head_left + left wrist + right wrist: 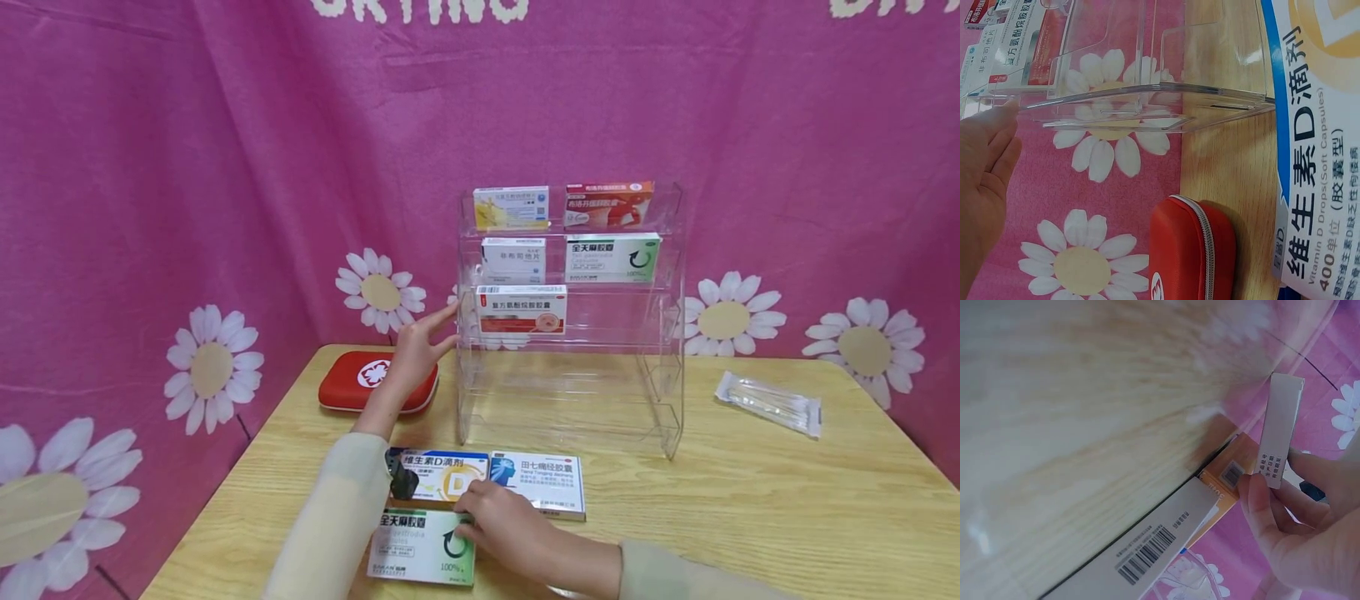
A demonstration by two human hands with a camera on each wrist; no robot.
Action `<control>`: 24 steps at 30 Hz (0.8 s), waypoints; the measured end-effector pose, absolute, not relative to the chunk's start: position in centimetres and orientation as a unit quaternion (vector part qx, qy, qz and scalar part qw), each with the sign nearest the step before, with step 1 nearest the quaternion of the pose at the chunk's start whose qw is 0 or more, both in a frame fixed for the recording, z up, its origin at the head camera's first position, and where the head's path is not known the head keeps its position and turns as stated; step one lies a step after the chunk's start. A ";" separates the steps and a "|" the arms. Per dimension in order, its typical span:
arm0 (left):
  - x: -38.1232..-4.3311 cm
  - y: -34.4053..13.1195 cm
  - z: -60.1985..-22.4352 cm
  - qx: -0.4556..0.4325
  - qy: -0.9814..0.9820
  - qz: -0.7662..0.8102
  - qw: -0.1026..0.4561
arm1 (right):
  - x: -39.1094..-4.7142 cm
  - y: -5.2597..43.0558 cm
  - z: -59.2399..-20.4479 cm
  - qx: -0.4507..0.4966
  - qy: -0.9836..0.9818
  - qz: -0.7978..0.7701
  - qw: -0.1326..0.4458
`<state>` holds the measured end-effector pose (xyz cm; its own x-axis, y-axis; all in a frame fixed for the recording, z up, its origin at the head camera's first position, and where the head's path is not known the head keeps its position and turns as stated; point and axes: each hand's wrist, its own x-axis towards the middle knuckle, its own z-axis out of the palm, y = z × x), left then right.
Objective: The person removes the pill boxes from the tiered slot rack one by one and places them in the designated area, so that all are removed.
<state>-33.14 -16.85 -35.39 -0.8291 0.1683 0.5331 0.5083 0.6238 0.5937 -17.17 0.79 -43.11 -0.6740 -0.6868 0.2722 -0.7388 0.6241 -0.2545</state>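
Observation:
A clear acrylic display rack [570, 375] stands on the table with several medicine boxes on its upper tiers. My left hand [420, 346] is at the rack's left side, its extended fingertips at the edge in the left wrist view. Low in the head view, my right hand [513, 521] holds a white and green capsule box [420, 546] by its right end. Thumb and fingers pinch this box [1283, 422] in the right wrist view. Just beyond lie a vitamin D drops box [442, 475] and a white and blue capsule box [551, 483], side by side.
A red zipped first-aid case [348, 379] sits left of the rack, partly behind the left forearm. A clear packet of cotton swabs [768, 404] lies on the right of the wooden table [750, 500]. Behind everything hangs a pink flowered cloth [300, 167].

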 end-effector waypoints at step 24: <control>-33.1 -17.0 -35.5 -0.206 -0.869 -0.391 0.222 | -19.1 2.2 -42.7 0.417 -0.858 0.262 0.148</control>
